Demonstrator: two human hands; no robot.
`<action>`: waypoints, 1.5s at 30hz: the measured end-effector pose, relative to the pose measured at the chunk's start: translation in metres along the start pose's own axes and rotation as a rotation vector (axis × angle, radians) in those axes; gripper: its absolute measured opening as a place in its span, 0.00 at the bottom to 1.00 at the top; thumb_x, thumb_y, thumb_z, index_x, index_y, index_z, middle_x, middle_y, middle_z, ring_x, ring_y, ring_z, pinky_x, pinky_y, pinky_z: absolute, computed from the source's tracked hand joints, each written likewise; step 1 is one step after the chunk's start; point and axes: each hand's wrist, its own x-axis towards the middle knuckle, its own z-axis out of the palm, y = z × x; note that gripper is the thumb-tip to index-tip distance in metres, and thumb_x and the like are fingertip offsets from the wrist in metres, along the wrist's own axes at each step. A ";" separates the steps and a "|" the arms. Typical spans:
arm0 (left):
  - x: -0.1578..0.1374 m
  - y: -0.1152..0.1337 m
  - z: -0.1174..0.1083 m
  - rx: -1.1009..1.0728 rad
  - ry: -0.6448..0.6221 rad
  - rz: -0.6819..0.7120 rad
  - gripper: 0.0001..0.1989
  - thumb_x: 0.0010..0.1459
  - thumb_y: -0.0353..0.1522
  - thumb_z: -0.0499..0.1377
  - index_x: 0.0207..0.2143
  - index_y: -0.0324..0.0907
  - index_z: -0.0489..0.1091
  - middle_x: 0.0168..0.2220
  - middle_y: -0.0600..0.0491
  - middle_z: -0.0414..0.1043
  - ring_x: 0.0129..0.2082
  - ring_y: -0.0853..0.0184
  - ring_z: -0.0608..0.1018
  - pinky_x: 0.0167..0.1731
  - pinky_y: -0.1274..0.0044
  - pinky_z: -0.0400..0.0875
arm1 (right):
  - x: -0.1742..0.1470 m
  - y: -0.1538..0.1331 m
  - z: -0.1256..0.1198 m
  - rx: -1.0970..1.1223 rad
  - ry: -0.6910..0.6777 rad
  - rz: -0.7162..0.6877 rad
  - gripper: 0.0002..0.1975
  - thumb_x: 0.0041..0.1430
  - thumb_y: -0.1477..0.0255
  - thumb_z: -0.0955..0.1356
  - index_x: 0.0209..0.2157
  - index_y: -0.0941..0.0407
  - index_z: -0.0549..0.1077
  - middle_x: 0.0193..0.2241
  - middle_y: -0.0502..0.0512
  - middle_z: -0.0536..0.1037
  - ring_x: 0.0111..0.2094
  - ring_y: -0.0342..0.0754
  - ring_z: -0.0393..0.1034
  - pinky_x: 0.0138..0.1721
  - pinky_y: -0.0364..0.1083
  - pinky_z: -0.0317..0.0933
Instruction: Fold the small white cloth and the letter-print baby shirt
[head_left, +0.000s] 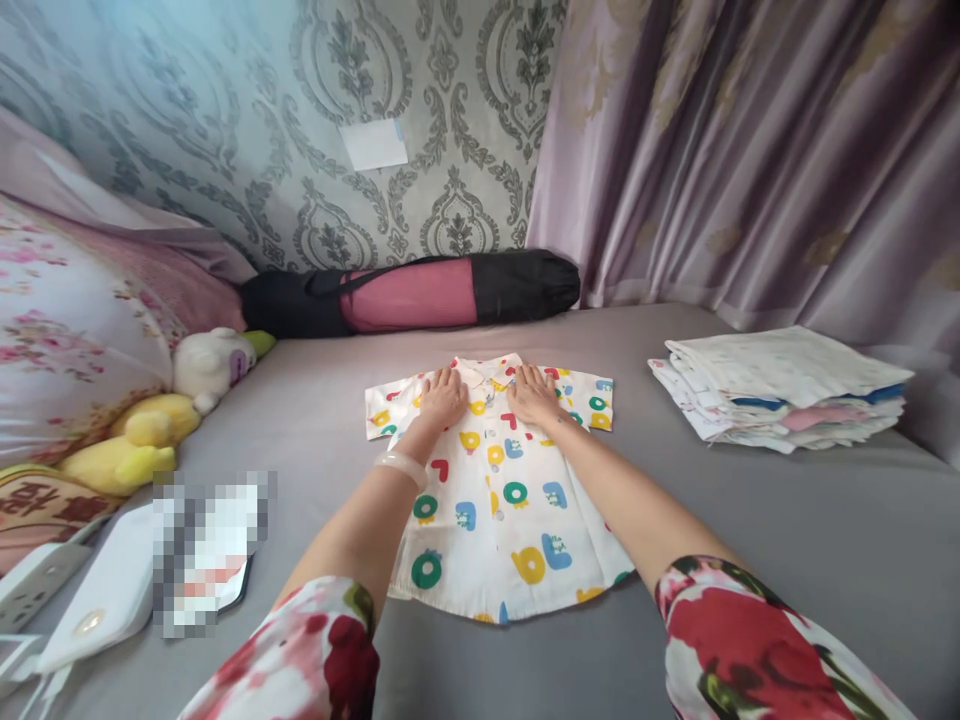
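Observation:
A small white short-sleeved shirt with colourful letter prints lies spread flat, front up, on the grey bed sheet. Its collar points away from me and its hem lies towards me. My left hand rests palm down on the shirt's upper left, just beside the collar. On the other side of the collar, my right hand lies flat with fingers stretched out. Both hands press on the cloth and grip nothing. Part of the shirt is hidden under my hands and forearms.
Folded clothes are stacked at the right. Along the wall lies a pink and black rolled bag. On the left are plush toys, a floral pillow, a white power bank, a power strip and a blurred-out phone-like object.

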 end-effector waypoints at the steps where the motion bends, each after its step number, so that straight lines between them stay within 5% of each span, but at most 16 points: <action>1: 0.000 0.000 0.001 -0.001 0.007 -0.009 0.24 0.67 0.35 0.40 0.62 0.41 0.58 0.66 0.40 0.56 0.66 0.53 0.59 0.62 0.53 0.50 | 0.001 0.000 0.000 -0.002 0.016 0.009 0.30 0.68 0.67 0.51 0.68 0.64 0.51 0.69 0.61 0.49 0.69 0.54 0.40 0.67 0.60 0.35; 5: -0.003 0.002 0.004 -0.007 0.013 -0.043 0.26 0.67 0.35 0.39 0.65 0.44 0.56 0.67 0.42 0.54 0.67 0.52 0.56 0.63 0.46 0.42 | 0.002 0.000 0.001 0.008 0.067 0.011 0.29 0.68 0.68 0.51 0.67 0.63 0.53 0.69 0.61 0.52 0.68 0.55 0.42 0.67 0.60 0.34; 9: -0.007 0.005 0.003 0.001 0.099 -0.020 0.25 0.67 0.36 0.41 0.64 0.44 0.56 0.67 0.42 0.56 0.66 0.53 0.58 0.63 0.48 0.44 | 0.005 0.000 -0.002 0.059 0.056 0.025 0.28 0.67 0.69 0.52 0.65 0.63 0.56 0.67 0.63 0.55 0.68 0.56 0.44 0.66 0.60 0.39; 14: -0.009 0.004 0.001 -0.006 0.188 0.203 0.22 0.68 0.38 0.44 0.60 0.42 0.63 0.64 0.42 0.62 0.64 0.56 0.62 0.63 0.58 0.51 | 0.005 -0.014 -0.003 0.040 0.150 -0.038 0.28 0.68 0.68 0.52 0.66 0.63 0.53 0.69 0.65 0.50 0.69 0.56 0.39 0.66 0.61 0.35; 18: -0.010 0.001 -0.001 -0.052 0.189 0.371 0.18 0.69 0.37 0.45 0.53 0.43 0.69 0.56 0.45 0.70 0.58 0.59 0.69 0.58 0.66 0.60 | 0.005 -0.027 0.000 -0.015 0.051 -0.212 0.27 0.70 0.67 0.51 0.65 0.61 0.58 0.69 0.62 0.51 0.70 0.54 0.38 0.67 0.60 0.31; 22: -0.010 0.001 -0.001 -0.106 0.160 0.415 0.17 0.68 0.35 0.46 0.48 0.42 0.72 0.51 0.46 0.74 0.53 0.61 0.73 0.54 0.70 0.65 | 0.012 -0.030 0.003 0.005 -0.045 -0.193 0.28 0.71 0.66 0.49 0.67 0.59 0.54 0.70 0.59 0.48 0.70 0.52 0.37 0.67 0.61 0.32; 27: -0.009 0.001 0.001 -0.076 0.127 0.339 0.19 0.67 0.38 0.48 0.55 0.41 0.67 0.60 0.44 0.67 0.60 0.59 0.68 0.59 0.69 0.62 | 0.018 -0.031 0.007 0.029 -0.066 -0.146 0.28 0.71 0.64 0.49 0.68 0.56 0.53 0.70 0.59 0.45 0.70 0.53 0.35 0.67 0.61 0.31; 31: -0.008 0.004 0.002 0.038 0.057 0.130 0.24 0.68 0.39 0.44 0.62 0.42 0.61 0.67 0.43 0.55 0.67 0.52 0.57 0.64 0.55 0.51 | 0.018 -0.035 0.014 0.026 0.028 -0.071 0.29 0.70 0.61 0.52 0.68 0.55 0.53 0.70 0.65 0.44 0.70 0.59 0.34 0.65 0.63 0.31; 36: -0.009 0.008 -0.002 0.067 -0.049 0.065 0.27 0.69 0.42 0.39 0.67 0.47 0.54 0.70 0.47 0.49 0.69 0.48 0.52 0.62 0.45 0.44 | 0.016 -0.038 0.016 0.037 0.038 -0.059 0.29 0.70 0.61 0.54 0.68 0.56 0.54 0.69 0.68 0.48 0.69 0.63 0.36 0.65 0.65 0.32; 45: -0.010 0.005 -0.004 0.013 0.081 0.099 0.23 0.69 0.40 0.42 0.60 0.47 0.64 0.65 0.46 0.59 0.65 0.55 0.60 0.62 0.54 0.51 | 0.001 -0.022 -0.010 0.204 -0.115 -0.147 0.31 0.70 0.58 0.52 0.69 0.55 0.49 0.71 0.60 0.41 0.70 0.55 0.31 0.67 0.62 0.31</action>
